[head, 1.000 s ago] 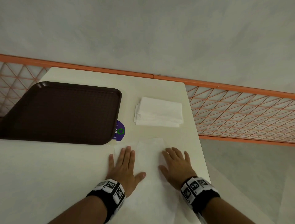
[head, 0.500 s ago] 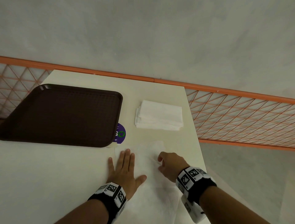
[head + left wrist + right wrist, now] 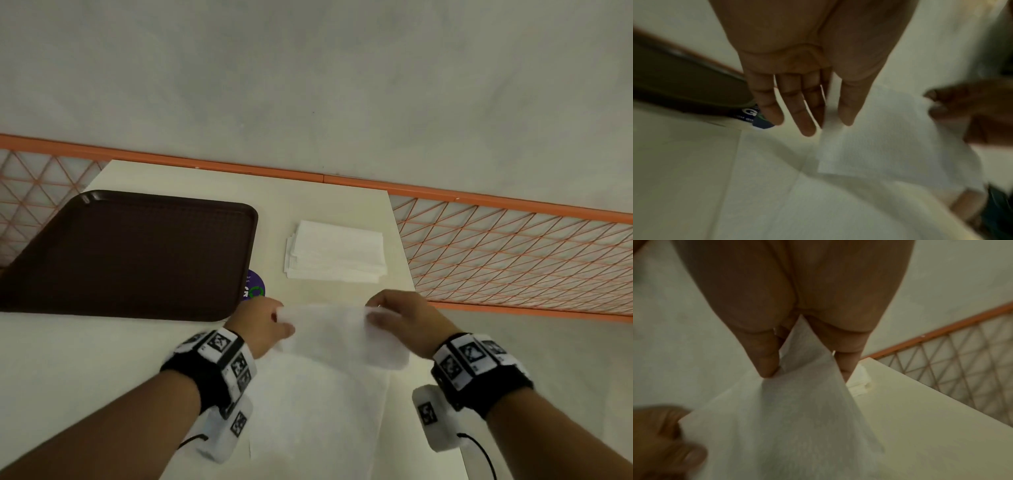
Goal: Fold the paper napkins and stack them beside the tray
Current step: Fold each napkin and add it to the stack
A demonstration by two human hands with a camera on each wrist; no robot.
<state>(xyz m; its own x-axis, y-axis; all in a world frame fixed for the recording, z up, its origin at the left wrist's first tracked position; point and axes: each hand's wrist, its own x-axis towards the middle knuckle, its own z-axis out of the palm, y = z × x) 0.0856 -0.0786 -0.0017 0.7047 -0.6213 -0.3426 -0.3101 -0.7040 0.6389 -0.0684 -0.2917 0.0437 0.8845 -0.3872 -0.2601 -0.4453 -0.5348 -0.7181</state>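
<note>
Fingers of the left hand (image 3: 265,322) and right hand (image 3: 400,317) pinch the far edge of a thin white paper napkin (image 3: 329,387), lifting it off the cream table (image 3: 68,377). Folded white napkins (image 3: 337,251) sit stacked beyond, right of the dark brown plastic tray (image 3: 130,253).

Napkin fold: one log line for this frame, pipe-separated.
phase: folding | left hand: pinches napkin far edge | right hand: pinches same edge | edge: lifted | folded stack: right of tray
</note>
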